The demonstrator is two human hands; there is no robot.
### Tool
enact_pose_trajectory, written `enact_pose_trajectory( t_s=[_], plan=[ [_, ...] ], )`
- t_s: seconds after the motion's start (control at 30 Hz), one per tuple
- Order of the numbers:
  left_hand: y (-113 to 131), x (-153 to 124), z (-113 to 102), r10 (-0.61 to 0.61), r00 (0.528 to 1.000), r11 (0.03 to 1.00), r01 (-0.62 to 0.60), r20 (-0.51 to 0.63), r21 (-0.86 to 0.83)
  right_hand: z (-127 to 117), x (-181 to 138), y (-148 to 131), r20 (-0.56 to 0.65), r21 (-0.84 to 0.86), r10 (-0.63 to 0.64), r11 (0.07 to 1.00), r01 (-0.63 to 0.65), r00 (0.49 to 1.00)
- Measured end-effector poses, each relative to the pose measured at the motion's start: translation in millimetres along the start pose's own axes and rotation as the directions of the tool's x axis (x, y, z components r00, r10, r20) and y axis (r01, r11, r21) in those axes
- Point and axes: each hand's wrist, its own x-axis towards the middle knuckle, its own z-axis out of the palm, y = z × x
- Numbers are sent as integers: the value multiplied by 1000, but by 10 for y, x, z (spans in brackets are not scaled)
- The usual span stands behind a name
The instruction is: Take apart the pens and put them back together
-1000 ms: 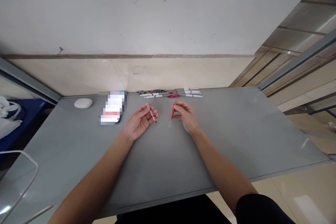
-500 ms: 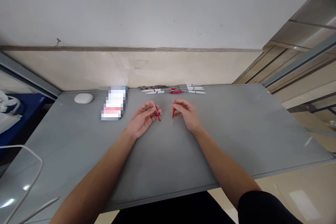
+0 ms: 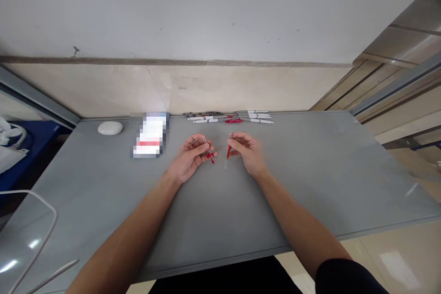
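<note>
Two red pen parts are sitting close together, mid-frame.
Left hand (image 3: 191, 158) fingers are pinching the clear tube (image 3: 208, 150); right hand (image 3: 246, 151) fingers are pinching the red refill (image 3: 228, 149), both tilting inward.

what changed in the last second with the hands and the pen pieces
The left hand turned its clear, red-ended pen part from a flatter slant to nearly upright, fingers curling round it. The right hand kept its grip on the red refill, barely shifting. The row of pens, the white case and the grey table stayed put.
</note>
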Motion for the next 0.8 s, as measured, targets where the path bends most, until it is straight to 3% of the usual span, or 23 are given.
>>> enact_pose_trajectory(
  t_s=[0.4, 0.8],
  plan=[
    [-7, 1, 17, 3, 1000, 1000, -2, -25, 20, 4, -8, -2, 4, -2, 11, 1000, -11, 1000],
    [5, 38, -47, -34, 997, 992, 24, -76, -120, 21, -8, -6, -4, 10, 24, 1000, -24, 1000]
  ],
)
